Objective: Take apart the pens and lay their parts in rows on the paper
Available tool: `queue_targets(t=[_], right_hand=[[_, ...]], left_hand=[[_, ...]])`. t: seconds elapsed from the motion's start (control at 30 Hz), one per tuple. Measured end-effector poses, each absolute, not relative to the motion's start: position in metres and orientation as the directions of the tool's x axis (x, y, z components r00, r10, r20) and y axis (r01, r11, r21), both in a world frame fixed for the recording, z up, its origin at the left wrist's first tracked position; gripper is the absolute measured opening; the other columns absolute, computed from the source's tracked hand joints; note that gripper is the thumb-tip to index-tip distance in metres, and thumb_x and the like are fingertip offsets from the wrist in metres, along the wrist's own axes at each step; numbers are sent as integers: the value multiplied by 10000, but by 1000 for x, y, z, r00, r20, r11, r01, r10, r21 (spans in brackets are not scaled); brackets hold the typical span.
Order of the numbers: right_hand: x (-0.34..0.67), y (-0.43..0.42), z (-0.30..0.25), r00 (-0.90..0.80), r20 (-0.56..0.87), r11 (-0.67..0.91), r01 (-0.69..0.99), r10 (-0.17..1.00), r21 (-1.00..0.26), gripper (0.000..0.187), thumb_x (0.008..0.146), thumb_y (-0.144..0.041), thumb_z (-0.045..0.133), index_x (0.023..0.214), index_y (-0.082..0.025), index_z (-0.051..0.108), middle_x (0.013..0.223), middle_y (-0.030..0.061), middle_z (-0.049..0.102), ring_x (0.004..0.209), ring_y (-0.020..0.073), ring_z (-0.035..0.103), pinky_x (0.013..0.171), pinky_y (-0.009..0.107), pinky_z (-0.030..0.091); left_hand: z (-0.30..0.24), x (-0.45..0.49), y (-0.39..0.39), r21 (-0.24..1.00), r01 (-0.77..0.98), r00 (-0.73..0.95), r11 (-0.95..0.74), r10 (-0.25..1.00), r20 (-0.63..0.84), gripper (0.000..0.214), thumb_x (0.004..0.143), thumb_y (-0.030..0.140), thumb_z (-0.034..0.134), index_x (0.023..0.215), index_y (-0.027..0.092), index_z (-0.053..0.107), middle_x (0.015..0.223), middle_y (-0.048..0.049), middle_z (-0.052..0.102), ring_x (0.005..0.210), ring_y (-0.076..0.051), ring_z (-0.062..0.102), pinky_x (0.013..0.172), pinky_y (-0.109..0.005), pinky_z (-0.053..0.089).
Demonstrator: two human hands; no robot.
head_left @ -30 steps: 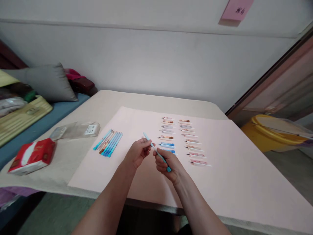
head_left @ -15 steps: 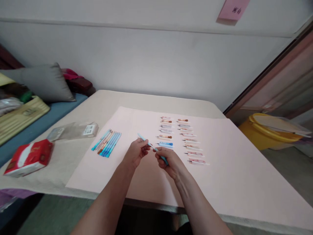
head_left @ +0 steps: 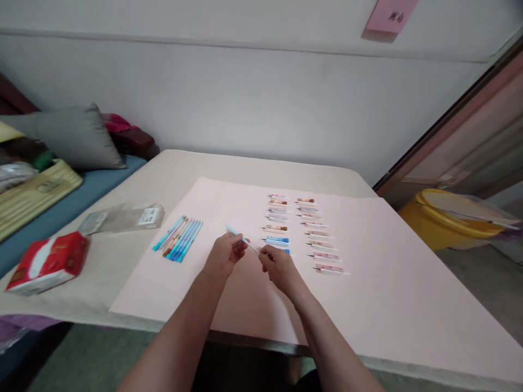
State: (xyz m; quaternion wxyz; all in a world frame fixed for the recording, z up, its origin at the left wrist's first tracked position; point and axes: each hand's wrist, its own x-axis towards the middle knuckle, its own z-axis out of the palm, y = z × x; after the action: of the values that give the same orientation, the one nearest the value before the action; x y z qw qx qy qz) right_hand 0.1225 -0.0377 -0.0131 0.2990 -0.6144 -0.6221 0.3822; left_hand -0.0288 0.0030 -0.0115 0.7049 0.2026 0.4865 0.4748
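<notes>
My left hand [head_left: 227, 251] is closed around the light blue barrel of a pen [head_left: 232, 230], held slanting above the pink sheet. A thin white refill or tube [head_left: 252, 247] runs from that pen toward my right hand [head_left: 278, 265], whose fingertips pinch its far end. Just beyond my right hand, a blue pen part [head_left: 287, 251] lies on the sheet, partly hidden by the hand. Above it sits another blue pen part [head_left: 278, 239] with a dark tip at its left. Two columns of taken-apart pens, brown ones [head_left: 277, 227] and pink ones [head_left: 329, 268] among them, spread out to the right.
Several whole pens [head_left: 180, 239] lie side by side at the left on the pink sheet [head_left: 155, 294]. Farther left are a clear plastic package [head_left: 126, 219] and a red tissue pack [head_left: 48, 262]. A yellow bucket [head_left: 433, 218] stands right of the table, and a wall rises behind it.
The blue part that was in my right hand now lies on the sheet beside the right-hand fingers. My right hand now pinches the white tube's end. My left hand has shifted slightly left.
</notes>
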Motion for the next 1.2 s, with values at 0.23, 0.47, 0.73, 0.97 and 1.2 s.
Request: queue_targets(t=[0.23,0.47,0.73,0.97,1.2], right_hand=[[138,-35,-6,-56,-77,-29,598,995,-801,183,732,-200,449,566,-195,525,495,-34,526,487,102,466,513,210,313],[140,-34,-8,29,-64,-69,526,998,-848,204,758,-241,443,576,-194,522,488,-41,522,445,94,461,511,209,333],[137,-34,-8,31,-60,-67,546,998,-835,227,759,-254,446,562,-193,540,463,-36,520,447,98,469,503,210,329],[135,-35,-5,20,-83,-78,603,996,-794,241,751,-241,448,538,-192,549,477,-25,549,464,103,488,508,215,332],[132,-34,-4,-9,-97,-68,655,995,-752,269,761,-222,437,514,-186,539,485,-14,563,457,94,489,500,212,329]], left_hand=[[-16,-43,14,646,-592,7,481,805,-593,54,735,95,603,754,92,553,785,-116,659,578,-97,600,469,-176,454],[-13,-28,3,679,-501,138,536,825,-548,68,708,110,627,758,94,584,729,-60,643,504,-52,530,410,-141,390],[-19,-2,-11,659,-463,249,592,801,-545,86,670,72,625,751,98,617,617,-16,593,502,-48,519,458,-139,421],[-23,3,-15,665,-485,295,568,822,-487,151,644,30,613,768,115,610,624,-8,597,511,-50,533,486,-140,435],[-26,6,-12,640,-487,209,594,791,-575,63,653,92,614,694,118,574,573,-10,574,479,-67,523,448,-161,423]])
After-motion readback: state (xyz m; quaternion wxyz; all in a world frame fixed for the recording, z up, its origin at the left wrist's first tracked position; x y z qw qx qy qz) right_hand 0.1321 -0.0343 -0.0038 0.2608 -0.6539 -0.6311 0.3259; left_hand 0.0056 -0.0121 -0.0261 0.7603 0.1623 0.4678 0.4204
